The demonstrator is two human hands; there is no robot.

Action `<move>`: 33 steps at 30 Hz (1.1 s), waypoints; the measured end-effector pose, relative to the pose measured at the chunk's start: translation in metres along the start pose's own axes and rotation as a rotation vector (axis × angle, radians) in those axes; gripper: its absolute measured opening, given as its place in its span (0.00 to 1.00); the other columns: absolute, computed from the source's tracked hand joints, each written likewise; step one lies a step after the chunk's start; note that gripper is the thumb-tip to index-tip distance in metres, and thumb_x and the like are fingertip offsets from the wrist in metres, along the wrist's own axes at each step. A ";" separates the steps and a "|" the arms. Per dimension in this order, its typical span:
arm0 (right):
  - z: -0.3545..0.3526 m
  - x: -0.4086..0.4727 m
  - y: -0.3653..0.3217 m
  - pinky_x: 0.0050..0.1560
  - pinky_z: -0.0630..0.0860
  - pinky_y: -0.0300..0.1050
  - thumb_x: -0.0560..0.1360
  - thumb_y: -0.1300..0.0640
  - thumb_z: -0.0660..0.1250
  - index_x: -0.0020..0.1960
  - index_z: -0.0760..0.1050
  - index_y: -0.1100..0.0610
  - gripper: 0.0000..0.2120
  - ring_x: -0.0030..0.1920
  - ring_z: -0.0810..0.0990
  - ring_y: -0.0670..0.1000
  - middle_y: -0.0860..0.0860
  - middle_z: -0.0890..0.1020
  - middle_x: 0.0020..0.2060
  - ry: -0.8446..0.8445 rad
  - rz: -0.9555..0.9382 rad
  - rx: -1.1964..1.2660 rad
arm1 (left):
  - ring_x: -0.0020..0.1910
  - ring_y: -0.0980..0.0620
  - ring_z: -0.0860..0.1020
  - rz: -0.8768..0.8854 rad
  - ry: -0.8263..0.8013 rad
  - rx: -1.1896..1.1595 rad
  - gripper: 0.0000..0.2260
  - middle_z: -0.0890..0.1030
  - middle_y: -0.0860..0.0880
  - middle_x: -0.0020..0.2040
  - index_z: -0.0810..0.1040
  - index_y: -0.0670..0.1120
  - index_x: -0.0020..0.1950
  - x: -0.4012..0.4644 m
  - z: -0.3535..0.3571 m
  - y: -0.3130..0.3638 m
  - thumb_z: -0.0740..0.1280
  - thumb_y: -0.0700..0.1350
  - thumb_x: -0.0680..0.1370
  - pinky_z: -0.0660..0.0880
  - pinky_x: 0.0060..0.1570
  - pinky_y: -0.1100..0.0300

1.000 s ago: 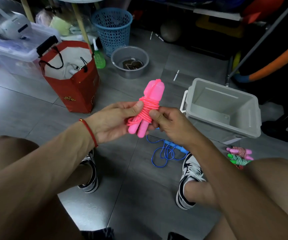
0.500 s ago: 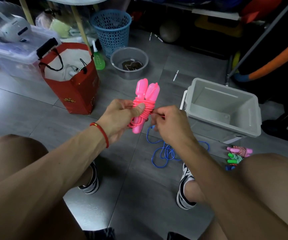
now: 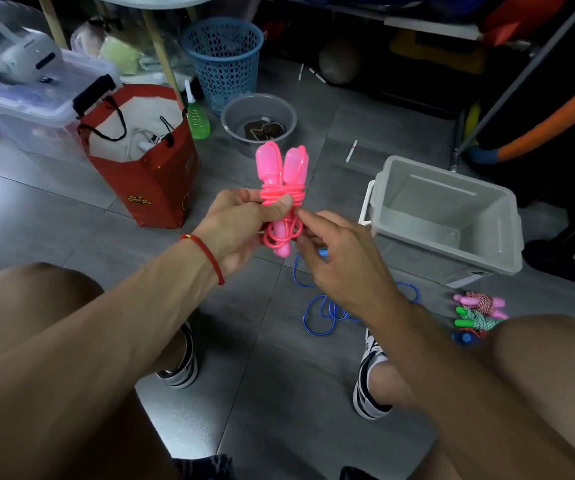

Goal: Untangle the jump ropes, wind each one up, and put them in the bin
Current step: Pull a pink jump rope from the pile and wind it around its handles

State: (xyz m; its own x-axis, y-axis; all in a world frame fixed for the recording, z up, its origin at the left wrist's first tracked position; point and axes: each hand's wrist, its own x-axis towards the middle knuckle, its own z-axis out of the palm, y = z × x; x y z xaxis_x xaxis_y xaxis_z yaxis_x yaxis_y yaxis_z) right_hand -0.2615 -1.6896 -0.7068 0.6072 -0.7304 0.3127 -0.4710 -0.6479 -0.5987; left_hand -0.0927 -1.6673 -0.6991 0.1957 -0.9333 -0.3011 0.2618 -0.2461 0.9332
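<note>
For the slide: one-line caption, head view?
Left hand holds wound pink jump rope near empty grey bin.

You have one view only, from the camera on your head, wide-angle, tilted forward and down. It looks past your knees and forearms to the grey tiled floor (image 3: 71, 216); your left hand (image 3: 241, 220) and right hand (image 3: 341, 251) sit close, mid-frame.

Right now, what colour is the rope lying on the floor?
Blue; the loose rope shows in the head view.
</note>
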 end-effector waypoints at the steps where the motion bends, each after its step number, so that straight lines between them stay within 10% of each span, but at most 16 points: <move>1: 0.000 0.000 0.004 0.45 0.76 0.52 0.78 0.60 0.66 0.59 0.80 0.60 0.11 0.41 0.80 0.55 0.53 0.81 0.41 0.012 -0.019 -0.015 | 0.29 0.40 0.77 -0.001 -0.015 0.005 0.09 0.77 0.36 0.32 0.80 0.35 0.41 -0.001 0.000 -0.001 0.68 0.38 0.79 0.77 0.38 0.48; 16: 0.005 0.001 0.003 0.42 0.78 0.51 0.74 0.58 0.75 0.48 0.85 0.57 0.04 0.38 0.82 0.51 0.51 0.84 0.39 0.252 0.014 0.104 | 0.28 0.41 0.77 -0.124 0.000 -0.087 0.11 0.76 0.37 0.34 0.78 0.28 0.52 -0.006 0.008 0.002 0.70 0.38 0.78 0.78 0.34 0.46; 33: 0.008 -0.004 0.013 0.50 0.72 0.38 0.72 0.49 0.74 0.55 0.84 0.59 0.17 0.48 0.81 0.51 0.51 0.84 0.48 0.026 -0.183 -0.059 | 0.34 0.44 0.80 -0.174 0.091 -0.069 0.08 0.83 0.39 0.39 0.82 0.33 0.50 -0.009 0.003 0.000 0.73 0.37 0.75 0.80 0.41 0.46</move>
State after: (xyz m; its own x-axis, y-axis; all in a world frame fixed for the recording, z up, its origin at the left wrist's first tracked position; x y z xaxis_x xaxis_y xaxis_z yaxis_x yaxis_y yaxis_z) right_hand -0.2648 -1.6934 -0.7216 0.6699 -0.6042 0.4314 -0.3914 -0.7812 -0.4863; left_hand -0.0970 -1.6595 -0.6956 0.2258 -0.8499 -0.4760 0.3626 -0.3802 0.8509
